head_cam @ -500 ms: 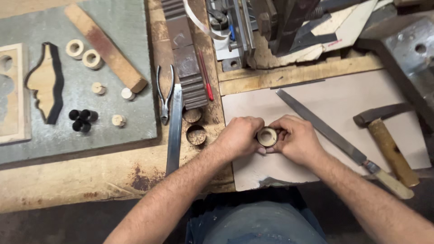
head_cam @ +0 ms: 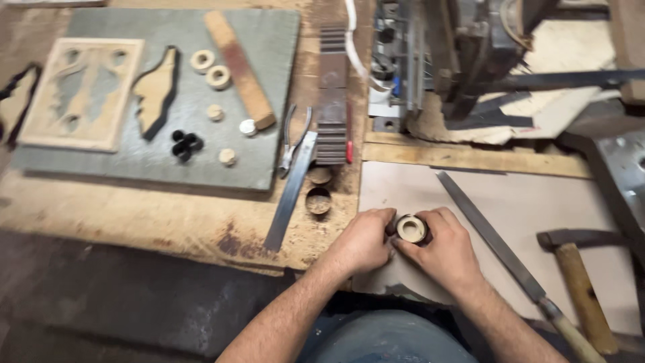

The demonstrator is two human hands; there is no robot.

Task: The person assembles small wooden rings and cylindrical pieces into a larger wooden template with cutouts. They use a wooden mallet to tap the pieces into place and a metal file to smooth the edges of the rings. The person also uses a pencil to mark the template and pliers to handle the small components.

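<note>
Both hands have been kept closed around the small wooden ring since the earlier frame, low on the pale board near the bench's front edge. Fingers of the left hand are curled against its left side; the right hand is cupped around it. Other rings and plugs lie unworked on the grey slab at far left, so much appears left.

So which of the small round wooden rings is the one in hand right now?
The dark-rimmed wooden ring with the pale centre, pinched between the left hand and right hand over the pale board. The two pale wooden rings lie untouched on the grey mat.
</note>
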